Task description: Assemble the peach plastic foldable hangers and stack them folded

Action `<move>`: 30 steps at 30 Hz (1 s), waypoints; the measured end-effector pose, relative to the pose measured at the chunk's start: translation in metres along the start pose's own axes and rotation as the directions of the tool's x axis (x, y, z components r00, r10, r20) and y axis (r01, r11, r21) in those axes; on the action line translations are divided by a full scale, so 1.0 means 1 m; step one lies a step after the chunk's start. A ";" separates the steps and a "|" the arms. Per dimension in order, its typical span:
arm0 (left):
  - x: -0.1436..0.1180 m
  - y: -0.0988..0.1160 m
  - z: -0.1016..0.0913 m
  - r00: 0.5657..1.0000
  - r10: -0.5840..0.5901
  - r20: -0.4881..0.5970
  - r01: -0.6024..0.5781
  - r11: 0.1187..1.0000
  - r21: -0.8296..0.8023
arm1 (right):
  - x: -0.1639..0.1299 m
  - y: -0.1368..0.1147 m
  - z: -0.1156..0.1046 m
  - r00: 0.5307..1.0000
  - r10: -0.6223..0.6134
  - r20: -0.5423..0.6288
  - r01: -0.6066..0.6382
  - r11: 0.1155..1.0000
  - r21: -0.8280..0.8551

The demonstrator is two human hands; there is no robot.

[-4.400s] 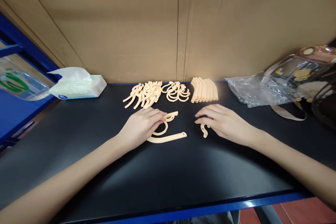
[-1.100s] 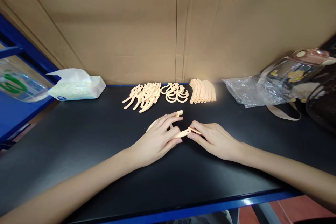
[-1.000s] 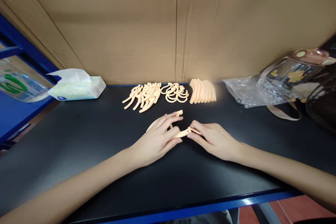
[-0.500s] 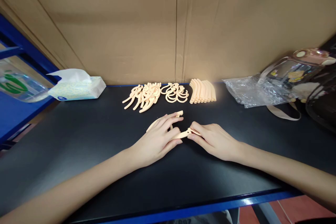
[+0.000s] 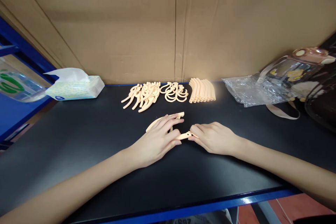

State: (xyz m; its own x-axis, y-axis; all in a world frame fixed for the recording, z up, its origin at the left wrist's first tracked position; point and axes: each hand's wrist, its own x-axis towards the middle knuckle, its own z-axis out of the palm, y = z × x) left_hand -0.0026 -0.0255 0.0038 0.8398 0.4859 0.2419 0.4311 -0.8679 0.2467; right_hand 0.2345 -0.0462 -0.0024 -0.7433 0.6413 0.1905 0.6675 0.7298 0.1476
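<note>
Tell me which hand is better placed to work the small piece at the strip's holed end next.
Likely the right hand: it pinches the small piece by the holed end of the strip, while the left hand lies over the rest.

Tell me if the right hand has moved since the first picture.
Yes: judged against the stacked curved pieces, the right hand has shifted leftward and nearer the wearer.

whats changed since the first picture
The right hand moved left, now pinching a small piece at the end of the curved strip. The left hand moved right and nearer, now gripping that strip. The three piles, tissue pack and plastic bag stayed put.
</note>
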 end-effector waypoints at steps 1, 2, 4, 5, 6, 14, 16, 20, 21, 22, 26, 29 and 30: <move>0.000 0.000 0.000 1.000 0.003 -0.003 -0.003 1.000 0.000 | 0.000 0.000 0.000 1.000 -0.012 -0.012 0.012 1.000 -0.018; -0.001 0.000 0.000 1.000 0.006 -0.005 -0.006 1.000 0.000 | 0.000 0.000 0.000 0.999 -0.024 -0.025 0.023 0.999 -0.040; -0.001 0.000 0.000 1.000 0.011 -0.001 -0.011 1.000 -0.004 | 0.000 0.001 -0.001 0.998 -0.051 -0.046 0.047 0.995 -0.087; -0.001 0.000 0.000 1.000 0.012 0.006 -0.011 1.000 -0.006 | 0.000 0.001 -0.002 0.996 -0.065 -0.054 0.059 0.992 -0.111; -0.001 0.001 0.000 1.000 0.011 0.012 -0.011 1.000 -0.008 | 0.000 0.001 -0.002 0.995 -0.081 -0.063 0.073 0.989 -0.132; 0.000 0.001 0.001 0.999 0.021 0.039 -0.021 1.000 -0.008 | 0.001 0.002 -0.004 0.985 -0.138 -0.102 0.119 0.977 -0.175; 0.000 0.001 0.001 0.999 0.023 0.038 -0.023 1.000 -0.013 | 0.001 0.001 -0.004 0.984 -0.142 -0.109 0.122 0.978 -0.170; 0.000 0.002 0.000 0.999 0.017 0.046 -0.016 1.000 -0.023 | 0.000 0.001 -0.005 0.983 -0.146 -0.112 0.126 0.978 -0.169; 0.000 0.002 0.000 0.999 0.016 0.048 -0.015 1.000 -0.025 | 0.000 0.001 -0.005 0.983 -0.147 -0.112 0.127 0.977 -0.172; 0.000 0.002 0.000 0.999 0.016 0.050 -0.015 1.000 -0.026 | 0.000 0.000 -0.006 0.982 -0.150 -0.113 0.129 0.976 -0.177; 0.000 0.000 0.001 0.998 0.025 0.064 -0.023 0.999 -0.023 | 0.000 -0.002 -0.007 0.978 -0.168 -0.121 0.143 0.971 -0.194; 0.000 0.000 0.001 0.997 0.031 0.066 -0.029 0.999 -0.018 | 0.001 -0.003 -0.006 0.981 -0.152 -0.119 0.132 0.978 -0.161; 0.000 0.000 0.000 0.997 0.034 0.066 -0.033 0.999 -0.019 | 0.001 -0.003 -0.006 0.983 -0.142 -0.115 0.126 0.982 -0.139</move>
State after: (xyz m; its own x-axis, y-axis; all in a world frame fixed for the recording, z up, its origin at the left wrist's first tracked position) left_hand -0.0025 -0.0259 0.0041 0.8739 0.4483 0.1879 0.3969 -0.8812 0.2568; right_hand 0.2323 -0.0489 0.0031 -0.8206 0.4995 0.2777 0.5683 0.7645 0.3043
